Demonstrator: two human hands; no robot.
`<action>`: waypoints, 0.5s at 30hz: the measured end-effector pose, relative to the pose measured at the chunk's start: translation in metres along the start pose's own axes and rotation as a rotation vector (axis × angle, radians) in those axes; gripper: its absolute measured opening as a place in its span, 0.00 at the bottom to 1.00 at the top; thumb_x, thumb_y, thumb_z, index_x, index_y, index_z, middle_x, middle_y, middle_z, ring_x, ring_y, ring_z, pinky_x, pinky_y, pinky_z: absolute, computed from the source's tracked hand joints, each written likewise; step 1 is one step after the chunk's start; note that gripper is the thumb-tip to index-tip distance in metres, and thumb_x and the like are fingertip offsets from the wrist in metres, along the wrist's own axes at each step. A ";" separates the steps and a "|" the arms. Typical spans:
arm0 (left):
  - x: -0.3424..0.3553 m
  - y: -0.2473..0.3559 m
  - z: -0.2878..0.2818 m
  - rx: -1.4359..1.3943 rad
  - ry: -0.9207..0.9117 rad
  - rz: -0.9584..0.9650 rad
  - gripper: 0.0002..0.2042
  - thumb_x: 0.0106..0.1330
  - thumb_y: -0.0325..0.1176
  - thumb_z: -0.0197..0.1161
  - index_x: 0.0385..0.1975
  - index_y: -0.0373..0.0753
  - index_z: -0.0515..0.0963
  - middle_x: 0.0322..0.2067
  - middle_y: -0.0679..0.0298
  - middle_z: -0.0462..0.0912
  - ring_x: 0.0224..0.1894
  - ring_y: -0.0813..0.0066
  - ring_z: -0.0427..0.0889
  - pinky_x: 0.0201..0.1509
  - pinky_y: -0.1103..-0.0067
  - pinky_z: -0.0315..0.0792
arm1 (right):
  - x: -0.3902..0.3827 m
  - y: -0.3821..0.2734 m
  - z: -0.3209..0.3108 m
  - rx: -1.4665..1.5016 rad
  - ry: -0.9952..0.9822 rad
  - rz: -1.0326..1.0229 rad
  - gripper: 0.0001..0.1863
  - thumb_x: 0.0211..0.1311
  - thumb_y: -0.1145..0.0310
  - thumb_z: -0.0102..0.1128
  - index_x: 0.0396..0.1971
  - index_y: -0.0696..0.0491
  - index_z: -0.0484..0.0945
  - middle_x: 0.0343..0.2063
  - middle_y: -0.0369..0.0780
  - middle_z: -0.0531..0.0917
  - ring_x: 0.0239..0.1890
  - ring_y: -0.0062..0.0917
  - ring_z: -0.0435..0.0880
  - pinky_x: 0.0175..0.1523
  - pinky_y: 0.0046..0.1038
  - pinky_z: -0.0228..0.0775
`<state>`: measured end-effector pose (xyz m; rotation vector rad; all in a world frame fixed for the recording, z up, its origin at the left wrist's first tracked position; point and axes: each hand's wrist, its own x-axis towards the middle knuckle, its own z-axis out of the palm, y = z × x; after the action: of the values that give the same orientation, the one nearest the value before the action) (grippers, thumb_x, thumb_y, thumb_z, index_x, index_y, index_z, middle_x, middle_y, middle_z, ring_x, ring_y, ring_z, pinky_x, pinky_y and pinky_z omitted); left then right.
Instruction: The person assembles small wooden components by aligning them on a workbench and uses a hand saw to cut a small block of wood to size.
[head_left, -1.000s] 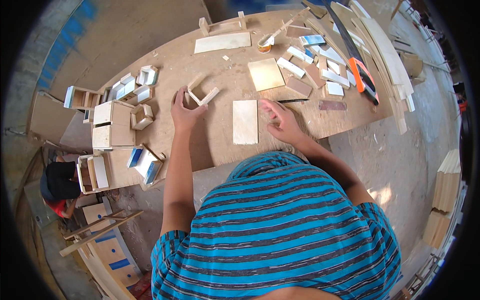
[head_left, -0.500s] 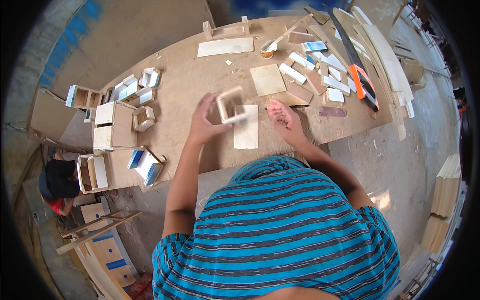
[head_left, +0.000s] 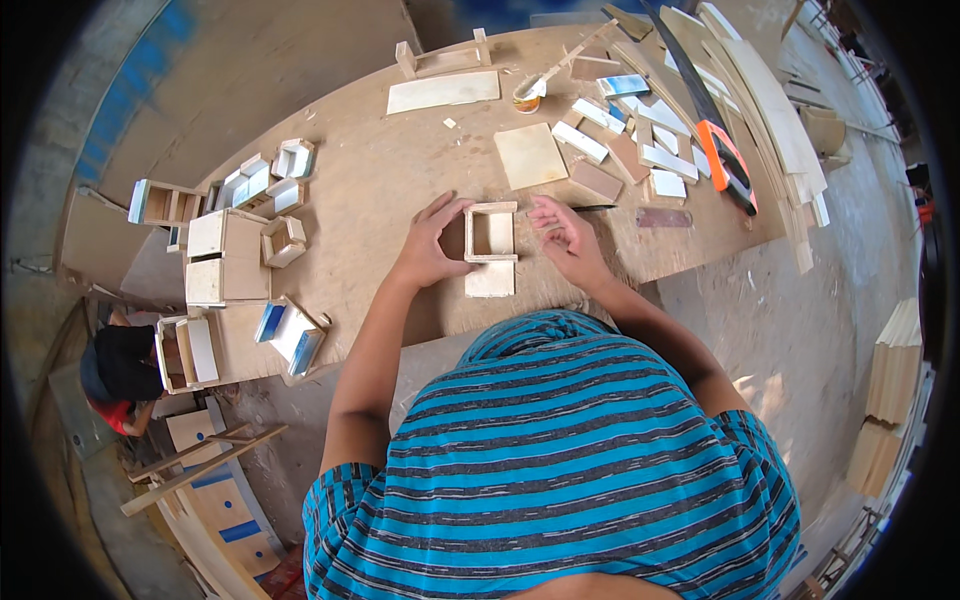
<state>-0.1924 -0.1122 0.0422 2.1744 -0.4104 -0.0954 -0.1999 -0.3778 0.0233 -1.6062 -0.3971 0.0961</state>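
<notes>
A small square wooden frame (head_left: 491,259) sits squared over the far part of a pale rectangular board (head_left: 490,284) near the table's front edge. My left hand (head_left: 432,245) grips the frame from the left, thumb at its near corner and fingers at its far corner. Just off the frame's right side is my right hand (head_left: 568,243), its fingers loosely curled and apart, with nothing seen in them. A dark pen-like stick (head_left: 596,207) lies on the table just beyond that hand. Another pale square board (head_left: 531,157) lies further back.
Several small wooden boxes (head_left: 230,245) stand at the left. A glue tub with a stick (head_left: 528,96), loose offcuts (head_left: 625,160), an orange-handled handsaw (head_left: 722,155) and long strips (head_left: 765,120) lie back right. Another person (head_left: 120,360) is low at the far left.
My left hand has brought the tilted frame down and right, squaring it over the pale board. My right hand has barely moved.
</notes>
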 end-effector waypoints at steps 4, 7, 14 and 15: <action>0.000 0.006 -0.005 -0.037 -0.047 0.003 0.41 0.31 0.33 0.74 0.56 0.42 0.71 0.58 0.53 0.70 0.69 0.57 0.57 0.68 0.67 0.58 | 0.000 -0.001 0.000 -0.027 0.009 -0.011 0.32 0.49 0.81 0.51 0.59 0.53 0.67 0.45 0.40 0.78 0.44 0.22 0.77 0.44 0.22 0.72; 0.001 0.008 -0.006 -0.017 -0.054 -0.005 0.41 0.31 0.33 0.74 0.56 0.42 0.71 0.58 0.53 0.71 0.68 0.56 0.58 0.69 0.67 0.55 | 0.000 0.001 0.000 -0.049 0.007 -0.017 0.32 0.49 0.81 0.51 0.59 0.53 0.67 0.45 0.40 0.78 0.44 0.22 0.78 0.44 0.22 0.72; 0.001 0.009 -0.007 0.031 -0.053 -0.002 0.41 0.31 0.34 0.73 0.56 0.41 0.71 0.58 0.53 0.71 0.68 0.55 0.59 0.70 0.67 0.54 | 0.001 -0.001 0.001 -0.125 0.001 -0.038 0.32 0.49 0.80 0.52 0.60 0.53 0.67 0.45 0.42 0.78 0.43 0.24 0.79 0.43 0.24 0.74; 0.001 0.008 -0.007 0.030 -0.054 0.000 0.41 0.31 0.34 0.73 0.56 0.41 0.71 0.58 0.53 0.71 0.68 0.55 0.59 0.70 0.67 0.54 | 0.001 -0.001 0.001 -0.136 0.001 -0.035 0.32 0.49 0.80 0.52 0.60 0.53 0.67 0.46 0.42 0.78 0.44 0.25 0.79 0.43 0.24 0.74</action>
<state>-0.1922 -0.1114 0.0532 2.2050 -0.4453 -0.1490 -0.1991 -0.3760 0.0240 -1.7324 -0.4389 0.0421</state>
